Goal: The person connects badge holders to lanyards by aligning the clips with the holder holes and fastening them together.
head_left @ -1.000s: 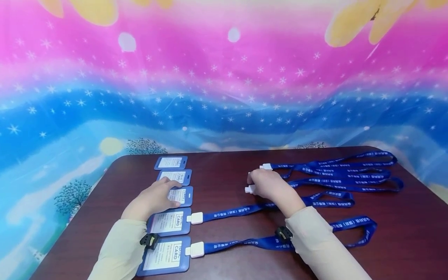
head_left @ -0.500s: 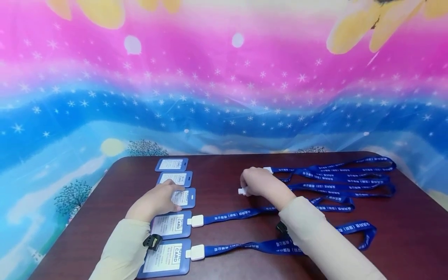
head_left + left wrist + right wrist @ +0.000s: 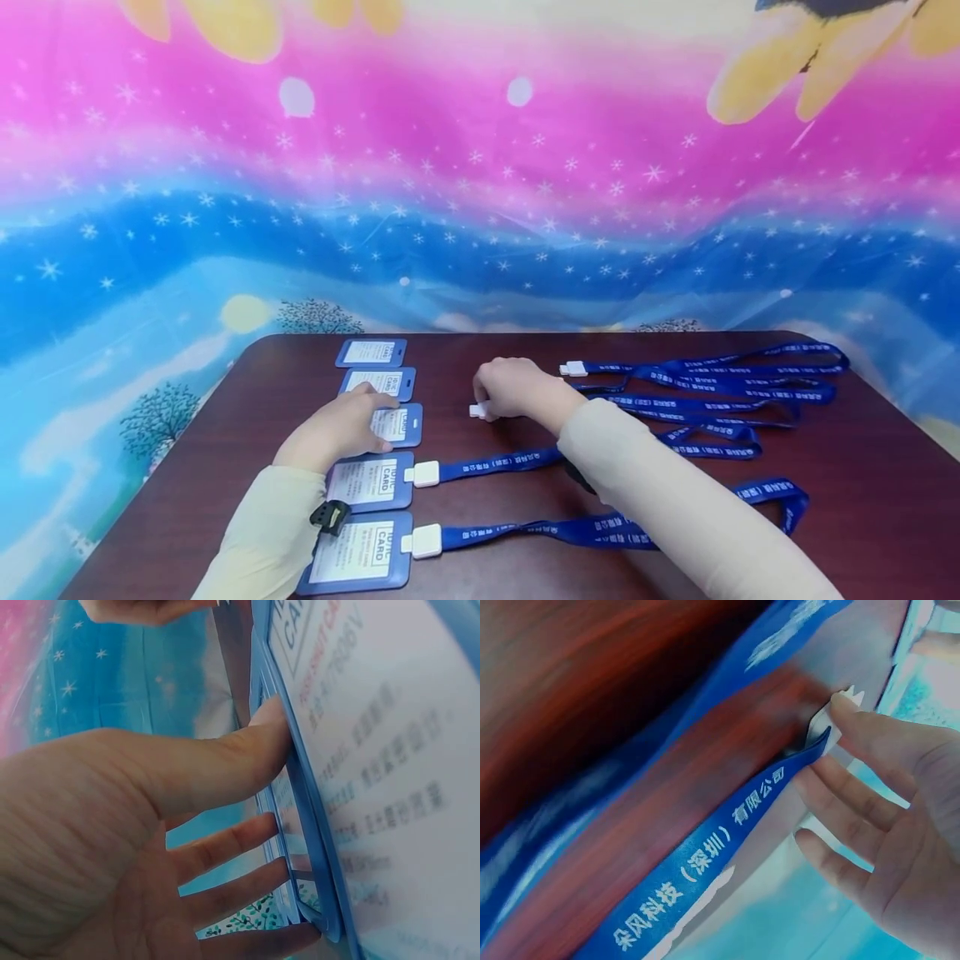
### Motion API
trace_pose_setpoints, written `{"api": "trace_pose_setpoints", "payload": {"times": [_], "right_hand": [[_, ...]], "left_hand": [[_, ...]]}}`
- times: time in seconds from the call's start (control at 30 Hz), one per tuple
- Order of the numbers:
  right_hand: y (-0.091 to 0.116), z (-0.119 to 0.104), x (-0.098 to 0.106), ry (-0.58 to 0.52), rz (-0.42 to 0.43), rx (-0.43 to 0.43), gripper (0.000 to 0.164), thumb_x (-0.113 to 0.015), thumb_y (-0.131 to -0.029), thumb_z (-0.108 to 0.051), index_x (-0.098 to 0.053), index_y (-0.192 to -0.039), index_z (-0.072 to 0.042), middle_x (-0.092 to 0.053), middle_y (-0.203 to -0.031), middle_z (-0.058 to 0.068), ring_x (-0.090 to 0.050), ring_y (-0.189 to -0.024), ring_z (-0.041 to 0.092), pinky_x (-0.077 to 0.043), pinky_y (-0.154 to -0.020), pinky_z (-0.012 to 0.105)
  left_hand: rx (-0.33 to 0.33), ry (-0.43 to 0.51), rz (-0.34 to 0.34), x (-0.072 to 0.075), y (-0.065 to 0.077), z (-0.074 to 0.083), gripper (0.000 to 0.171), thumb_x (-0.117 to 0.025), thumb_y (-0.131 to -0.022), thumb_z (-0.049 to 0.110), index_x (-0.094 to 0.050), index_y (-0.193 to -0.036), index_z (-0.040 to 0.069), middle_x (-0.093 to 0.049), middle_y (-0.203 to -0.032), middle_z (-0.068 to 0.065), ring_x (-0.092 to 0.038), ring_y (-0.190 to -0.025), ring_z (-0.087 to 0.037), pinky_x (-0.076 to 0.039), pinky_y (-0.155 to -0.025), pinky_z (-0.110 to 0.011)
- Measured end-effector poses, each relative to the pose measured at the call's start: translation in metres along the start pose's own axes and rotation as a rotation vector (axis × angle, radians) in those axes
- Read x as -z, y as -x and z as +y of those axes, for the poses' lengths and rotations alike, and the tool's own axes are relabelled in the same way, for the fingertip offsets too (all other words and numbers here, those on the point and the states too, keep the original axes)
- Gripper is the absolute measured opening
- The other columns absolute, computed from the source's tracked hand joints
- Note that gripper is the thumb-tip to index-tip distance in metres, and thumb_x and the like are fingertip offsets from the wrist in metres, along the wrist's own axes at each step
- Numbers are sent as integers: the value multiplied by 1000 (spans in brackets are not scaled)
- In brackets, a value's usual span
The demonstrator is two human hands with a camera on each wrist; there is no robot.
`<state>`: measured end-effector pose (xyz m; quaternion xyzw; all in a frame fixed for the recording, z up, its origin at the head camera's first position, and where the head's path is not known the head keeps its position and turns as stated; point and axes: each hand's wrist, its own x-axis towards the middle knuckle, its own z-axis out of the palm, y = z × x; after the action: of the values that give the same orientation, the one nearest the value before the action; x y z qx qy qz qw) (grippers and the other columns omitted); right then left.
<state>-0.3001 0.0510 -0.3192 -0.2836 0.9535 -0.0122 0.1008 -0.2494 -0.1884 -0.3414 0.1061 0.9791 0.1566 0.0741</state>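
Observation:
My left hand (image 3: 330,427) lies over the third blue ID badge holder (image 3: 406,424) in a column. Its thumb touches the near edge and its fingers reach across to the far side. In the left wrist view those fingers (image 3: 232,840) look fairly straight and spread. My right hand (image 3: 521,390) pinches the white clip (image 3: 823,727) of a blue printed lanyard (image 3: 697,862) between thumb and fingers. The clip's tip (image 3: 476,411) points left towards that badge holder, with a gap between them. The lanyard trails rightward, partly hidden under my right forearm.
Two nearer badge holders (image 3: 358,554) are attached to lanyards (image 3: 498,461) by white clips (image 3: 427,540). Two farther holders (image 3: 371,352) have no lanyard. More lanyards (image 3: 750,367) lie at the right, one with its clip (image 3: 573,368) towards the badges. A patterned cloth (image 3: 480,208) hangs behind the brown table (image 3: 450,354).
My right hand has moved left, drawing the lanyard's clip away from the other lanyards and nearer the third badge holder. My left hand has stayed on that holder.

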Motion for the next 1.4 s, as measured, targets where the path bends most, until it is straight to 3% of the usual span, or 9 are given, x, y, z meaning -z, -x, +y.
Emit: {"api": "trace_pose_setpoints", "payload": {"times": [0.43, 0.7, 1.17, 1.4], "right_hand": [[-18, -36, -6, 62, 65, 61, 12, -66, -84, -24, -69, -94, -18, -61, -85, -7, -53, -74, 10, -49, -71, 31], [-19, -51, -8, 71, 88, 94, 22, -67, -86, -23, -70, -107, -17, -63, -101, -3, -54, -87, 10, -48, -84, 29], [-26, -60, -21, 118, 214, 154, 6, -68, -85, -20, -72, -89, -16, -62, -82, -4, -55, -73, 9, -50, -72, 22], [-27, -63, -22, 120, 234, 144, 7, -69, -85, -20, -71, -89, -15, -63, -81, -2, -55, -70, 10, -50, -69, 22]], "left_hand": [[2, -3, 20, 0, -1, 0, 61, -82, -69, 23, -59, -125, 15, -50, -127, -11, -50, -110, -29, -44, -89, -52], [17, 11, 9, -1, -1, 2, 62, -81, -72, 22, -57, -128, 13, -48, -128, -12, -49, -108, -30, -45, -89, -51], [-7, -19, 59, -4, -5, 8, 52, -80, -72, 13, -60, -119, 6, -51, -118, -14, -46, -101, -34, -47, -84, -45], [-6, -28, 66, -4, -4, 8, 50, -80, -71, 13, -61, -117, 6, -49, -125, -18, -45, -107, -38, -46, -87, -48]]}}
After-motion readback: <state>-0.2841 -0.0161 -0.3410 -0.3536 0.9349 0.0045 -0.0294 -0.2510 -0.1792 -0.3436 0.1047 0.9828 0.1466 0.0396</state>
